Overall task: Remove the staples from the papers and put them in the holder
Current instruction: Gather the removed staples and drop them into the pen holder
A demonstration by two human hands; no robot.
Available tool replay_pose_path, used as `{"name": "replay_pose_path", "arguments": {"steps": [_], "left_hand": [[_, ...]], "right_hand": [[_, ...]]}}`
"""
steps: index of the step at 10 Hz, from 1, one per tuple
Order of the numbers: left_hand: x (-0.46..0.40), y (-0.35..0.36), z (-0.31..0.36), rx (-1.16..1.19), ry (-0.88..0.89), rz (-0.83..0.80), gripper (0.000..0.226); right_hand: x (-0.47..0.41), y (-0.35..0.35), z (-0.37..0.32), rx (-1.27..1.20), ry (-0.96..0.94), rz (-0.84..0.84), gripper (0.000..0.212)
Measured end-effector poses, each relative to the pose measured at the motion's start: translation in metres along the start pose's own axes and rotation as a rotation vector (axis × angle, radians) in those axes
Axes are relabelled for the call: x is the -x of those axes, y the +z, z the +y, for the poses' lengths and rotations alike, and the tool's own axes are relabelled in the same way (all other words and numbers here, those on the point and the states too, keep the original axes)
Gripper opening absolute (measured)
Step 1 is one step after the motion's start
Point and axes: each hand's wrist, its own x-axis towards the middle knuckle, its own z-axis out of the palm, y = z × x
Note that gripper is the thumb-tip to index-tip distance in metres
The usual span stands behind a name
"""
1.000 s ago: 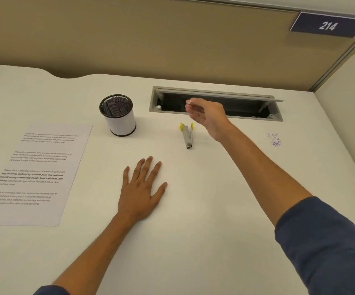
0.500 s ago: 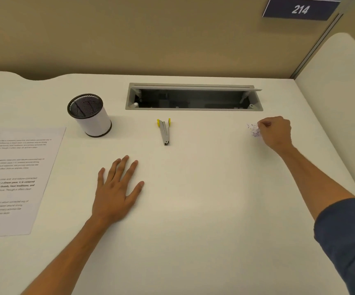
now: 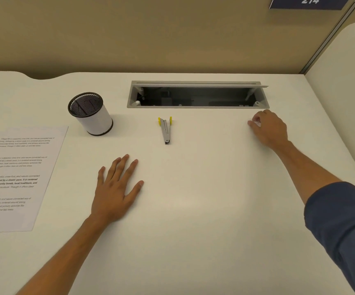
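Observation:
Printed papers [image 3: 16, 177] lie flat at the desk's left edge. A round mesh holder [image 3: 90, 113] with a white wrap stands upright behind them, leaning slightly. A grey staple remover [image 3: 166, 129] with yellow tabs lies in the middle. My left hand [image 3: 116, 188] rests flat on the desk, fingers spread, in front of the remover. My right hand [image 3: 268, 128] sits at the right, fingers curled and pinching at a small pile of staples that it now hides almost wholly; only a pale bit shows at the fingertips.
An open grey cable tray [image 3: 197, 94] is sunk into the white desk [image 3: 193, 209] behind the staple remover. A tan partition wall rises at the back and a white divider [image 3: 342, 92] closes off the right side.
My right hand swung from above the staple remover to the staple pile at the right, then closed over it. The left hand stayed flat. The view shifted right.

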Motion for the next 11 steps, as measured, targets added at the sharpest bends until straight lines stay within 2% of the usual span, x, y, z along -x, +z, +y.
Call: {"name": "replay_pose_path", "arguments": {"steps": [2, 3, 4, 7, 9, 11], "left_hand": [[0.000, 0.000, 0.001, 0.005, 0.003, 0.003, 0.064], [0.000, 0.000, 0.000, 0.007, 0.003, 0.006, 0.063], [0.000, 0.000, 0.000, 0.002, 0.002, 0.005, 0.063], [0.000, 0.001, -0.001, 0.002, 0.006, 0.007, 0.064], [0.000, 0.000, 0.000, 0.004, 0.007, 0.008, 0.064], [0.000, 0.000, 0.000, 0.005, 0.006, 0.011, 0.064]], "right_hand": [[-0.004, -0.005, -0.008, -0.036, 0.025, 0.047, 0.031], [-0.008, -0.001, -0.006, -0.019, -0.049, 0.004, 0.034], [-0.006, 0.003, -0.005, 0.038, -0.103, -0.111, 0.042], [-0.001, -0.002, 0.013, 0.063, -0.145, -0.066, 0.037], [-0.004, -0.008, 0.016, 0.112, -0.193, -0.197, 0.038], [-0.001, -0.019, 0.026, 0.127, -0.177, -0.226, 0.044]]}}
